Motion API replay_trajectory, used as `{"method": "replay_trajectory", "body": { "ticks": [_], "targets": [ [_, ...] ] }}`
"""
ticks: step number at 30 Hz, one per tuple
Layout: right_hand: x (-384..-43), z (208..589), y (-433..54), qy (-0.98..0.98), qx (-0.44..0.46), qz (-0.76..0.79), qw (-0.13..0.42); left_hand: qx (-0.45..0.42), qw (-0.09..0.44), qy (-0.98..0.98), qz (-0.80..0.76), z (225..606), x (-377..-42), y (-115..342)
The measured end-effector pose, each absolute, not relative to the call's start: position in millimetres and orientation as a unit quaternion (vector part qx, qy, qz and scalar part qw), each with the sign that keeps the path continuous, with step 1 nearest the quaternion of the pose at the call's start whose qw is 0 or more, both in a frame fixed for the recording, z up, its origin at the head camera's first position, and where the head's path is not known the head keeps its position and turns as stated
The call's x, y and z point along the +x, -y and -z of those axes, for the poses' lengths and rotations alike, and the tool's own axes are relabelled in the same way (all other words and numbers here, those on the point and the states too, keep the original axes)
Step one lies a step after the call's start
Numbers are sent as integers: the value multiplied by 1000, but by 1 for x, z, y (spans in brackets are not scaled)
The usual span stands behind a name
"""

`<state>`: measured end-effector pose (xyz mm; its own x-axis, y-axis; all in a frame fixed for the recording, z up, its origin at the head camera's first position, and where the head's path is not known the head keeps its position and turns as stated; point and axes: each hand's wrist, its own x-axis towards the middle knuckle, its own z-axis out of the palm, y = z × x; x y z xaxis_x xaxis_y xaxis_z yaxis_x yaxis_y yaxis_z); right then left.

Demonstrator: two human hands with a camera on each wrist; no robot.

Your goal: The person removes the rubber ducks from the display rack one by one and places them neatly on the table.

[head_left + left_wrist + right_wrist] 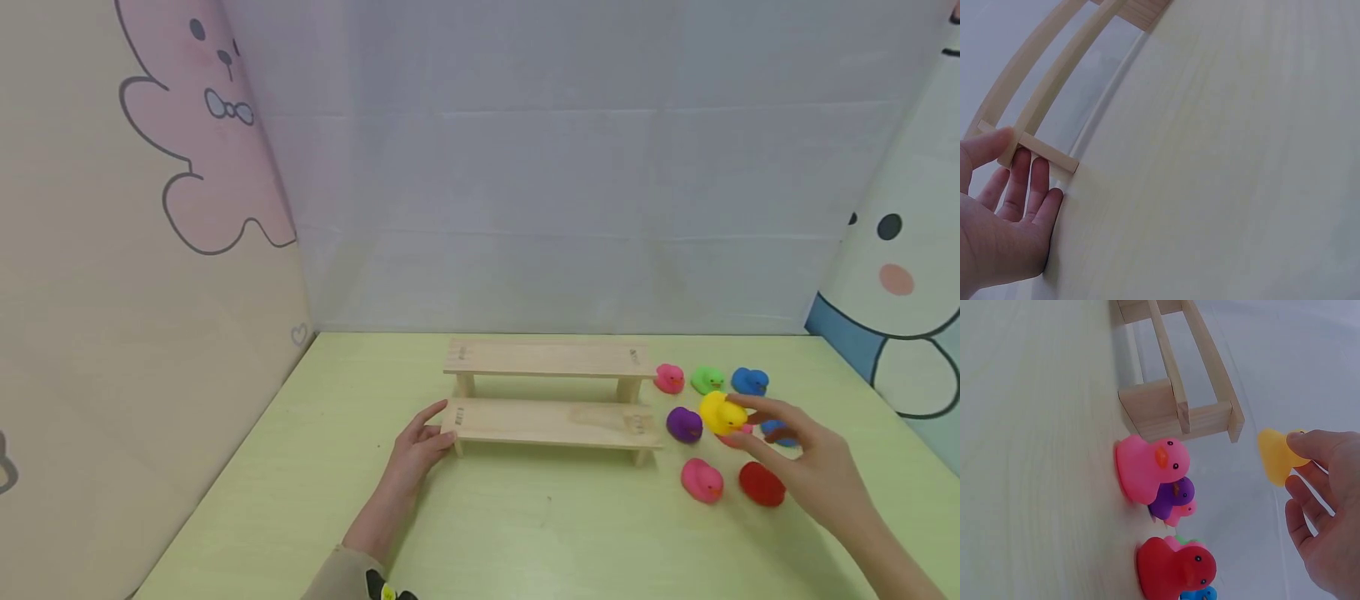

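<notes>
A two-step wooden shelf (555, 422) stands on the table. My left hand (412, 457) holds the left end of its lower board; in the left wrist view the thumb lies on one face of the board (1054, 87) and fingers touch the other side. To the right, my right hand (821, 467) pinches a yellow rubber duck (718, 412) between thumb and fingers. The right wrist view shows this yellow duck (1272, 456) raised off the table, apart from the shelf. Below and around it sit a purple duck (683, 425), a pink duck (702, 481) and a red duck (761, 484).
Behind the held duck are another pink duck (670, 378), a green duck (708, 380) and a blue duck (750, 381). One more blue duck (780, 432) is partly hidden by the right hand. A pale curtain (555, 208) hangs behind the light-green table (300, 500).
</notes>
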<state>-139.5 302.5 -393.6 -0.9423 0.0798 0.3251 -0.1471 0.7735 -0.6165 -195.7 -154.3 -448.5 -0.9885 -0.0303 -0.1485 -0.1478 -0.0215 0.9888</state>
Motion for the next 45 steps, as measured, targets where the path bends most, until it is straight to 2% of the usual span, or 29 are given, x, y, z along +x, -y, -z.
{"method": "replay_trajectory", "body": {
  "ticks": [11, 24, 35, 45],
  "targets": [
    [-133, 400, -336, 921, 27, -312, 232, -68, 41, -696, -714, 448, -196, 153],
    [-136, 412, -370, 927, 23, -303, 221, -66, 42, -693, -716, 448, -196, 154],
    [-139, 425, -389, 949, 23, -266, 166, -61, 43, -703, -707, 448, -194, 154],
    [-144, 435, -414, 969, 14, -241, 52, -64, 42, -703, -707, 447, -194, 154]
  ]
}}
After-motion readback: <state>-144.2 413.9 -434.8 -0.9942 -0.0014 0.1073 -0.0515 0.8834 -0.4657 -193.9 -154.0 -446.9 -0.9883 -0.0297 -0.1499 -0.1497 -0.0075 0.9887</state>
